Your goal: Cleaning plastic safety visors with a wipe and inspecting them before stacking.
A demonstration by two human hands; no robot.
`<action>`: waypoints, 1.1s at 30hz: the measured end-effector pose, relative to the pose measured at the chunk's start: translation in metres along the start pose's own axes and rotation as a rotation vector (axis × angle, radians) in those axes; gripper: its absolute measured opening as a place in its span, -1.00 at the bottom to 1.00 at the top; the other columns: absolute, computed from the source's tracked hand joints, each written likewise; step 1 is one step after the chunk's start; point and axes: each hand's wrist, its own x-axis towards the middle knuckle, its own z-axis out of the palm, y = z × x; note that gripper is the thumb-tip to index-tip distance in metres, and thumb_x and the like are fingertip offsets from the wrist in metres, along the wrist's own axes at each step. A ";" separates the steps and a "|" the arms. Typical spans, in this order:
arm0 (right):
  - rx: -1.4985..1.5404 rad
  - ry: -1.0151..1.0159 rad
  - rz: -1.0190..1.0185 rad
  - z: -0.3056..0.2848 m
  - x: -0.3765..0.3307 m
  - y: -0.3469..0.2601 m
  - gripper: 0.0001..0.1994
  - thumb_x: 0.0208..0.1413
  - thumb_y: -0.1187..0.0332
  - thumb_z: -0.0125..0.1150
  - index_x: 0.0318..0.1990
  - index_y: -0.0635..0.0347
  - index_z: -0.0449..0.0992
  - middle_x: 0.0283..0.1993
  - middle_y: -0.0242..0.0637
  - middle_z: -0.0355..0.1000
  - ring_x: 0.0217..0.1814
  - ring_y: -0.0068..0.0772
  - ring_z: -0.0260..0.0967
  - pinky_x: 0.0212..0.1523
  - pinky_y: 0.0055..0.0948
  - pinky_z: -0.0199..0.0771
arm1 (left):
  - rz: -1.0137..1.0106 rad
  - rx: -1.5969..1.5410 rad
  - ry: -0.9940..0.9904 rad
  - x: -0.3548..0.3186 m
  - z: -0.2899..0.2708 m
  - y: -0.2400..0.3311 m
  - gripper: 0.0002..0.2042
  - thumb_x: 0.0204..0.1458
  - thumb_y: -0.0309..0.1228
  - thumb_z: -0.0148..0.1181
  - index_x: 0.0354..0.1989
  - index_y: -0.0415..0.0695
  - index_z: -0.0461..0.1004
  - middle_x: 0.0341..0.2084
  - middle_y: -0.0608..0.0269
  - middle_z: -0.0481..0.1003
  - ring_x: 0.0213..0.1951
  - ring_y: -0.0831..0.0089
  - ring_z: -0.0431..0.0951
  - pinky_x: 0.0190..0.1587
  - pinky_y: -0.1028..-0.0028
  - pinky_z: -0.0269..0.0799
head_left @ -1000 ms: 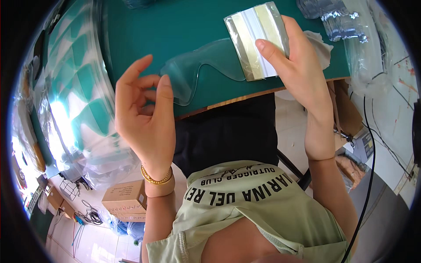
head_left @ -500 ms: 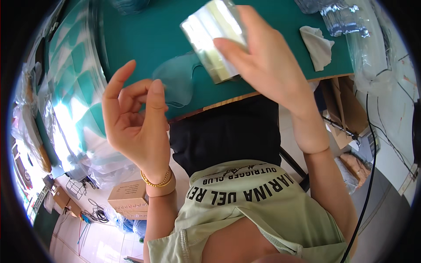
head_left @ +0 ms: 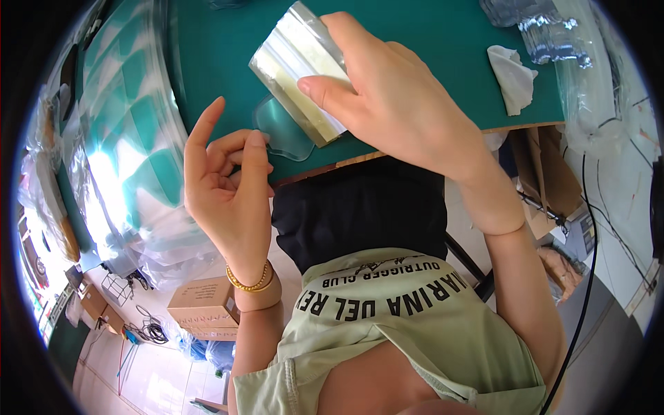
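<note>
My left hand (head_left: 232, 166) pinches the edge of a clear, rounded plastic piece (head_left: 287, 131), shaped like a lens or visor, between thumb and fingertips; its index finger is raised. A gold bead bracelet circles that wrist. In my right hand (head_left: 394, 97) is a wide, shiny, silvery-yellow roll (head_left: 301, 62) that looks like clear tape or film, gripped with the thumb on its near face. The roll is tilted over the plastic piece and covers part of its right side. I cannot tell whether the two touch.
A green-topped table (head_left: 443, 62) lies under both hands. Stacked clear plastic sheets (head_left: 131, 117) stand at its left, a white cloth (head_left: 512, 79) at its right. Clear plastic pieces (head_left: 546, 38) sit at the far right corner. Cardboard boxes (head_left: 204, 304) rest on the floor at lower left.
My right hand has brought the roll left and nearer, over the plastic piece. My left hand has shifted slightly right and still pinches that piece.
</note>
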 end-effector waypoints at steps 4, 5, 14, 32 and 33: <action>0.120 0.067 -0.101 -0.022 0.012 0.015 -0.66 0.13 0.28 0.23 -0.14 0.38 0.33 -0.49 0.10 0.48 -0.41 0.16 0.50 -0.40 -0.03 0.49 | -0.023 -0.008 -0.007 -0.001 0.002 -0.003 -0.58 0.15 -0.63 0.19 0.20 -0.27 0.36 -0.37 0.29 0.56 -0.53 0.77 0.39 -0.56 0.77 0.24; 0.208 0.043 -0.016 -0.035 0.013 0.009 -0.67 0.20 0.28 0.19 -0.09 0.38 0.30 -0.36 0.16 0.48 -0.30 0.20 0.49 -0.33 -0.10 0.47 | -0.014 -0.010 -0.015 -0.001 0.001 -0.001 -0.58 0.14 -0.63 0.19 0.20 -0.26 0.36 -0.37 0.29 0.56 -0.52 0.77 0.39 -0.56 0.77 0.25; 0.102 -0.057 0.152 -0.003 0.000 -0.020 -0.56 0.23 0.32 0.22 0.17 0.31 0.29 -0.22 0.01 0.54 -0.26 -0.18 0.55 -0.22 -0.33 0.50 | 0.028 0.014 -0.058 -0.001 -0.002 0.000 -0.58 0.14 -0.63 0.19 0.20 -0.28 0.37 -0.36 0.31 0.56 -0.44 0.77 0.44 -0.46 0.76 0.30; 0.139 0.023 -0.009 0.021 -0.013 -0.015 -0.63 0.22 0.25 0.23 -0.02 0.37 0.32 -0.39 0.03 0.50 -0.37 -0.09 0.53 -0.36 -0.26 0.45 | 0.142 0.294 -0.128 -0.020 -0.028 0.005 -0.66 0.12 -0.60 0.19 0.10 -0.25 0.48 -0.27 0.18 0.65 -0.31 0.58 0.63 -0.30 0.58 0.56; 0.196 0.135 -0.030 0.013 -0.013 -0.002 -0.63 0.26 0.22 0.20 -0.01 0.37 0.34 -0.35 -0.03 0.52 -0.34 -0.27 0.55 -0.35 -0.33 0.46 | 0.134 0.299 -0.195 -0.016 -0.032 0.015 -0.67 0.11 -0.58 0.21 0.08 -0.25 0.49 -0.27 0.15 0.65 -0.30 0.50 0.66 -0.28 0.55 0.58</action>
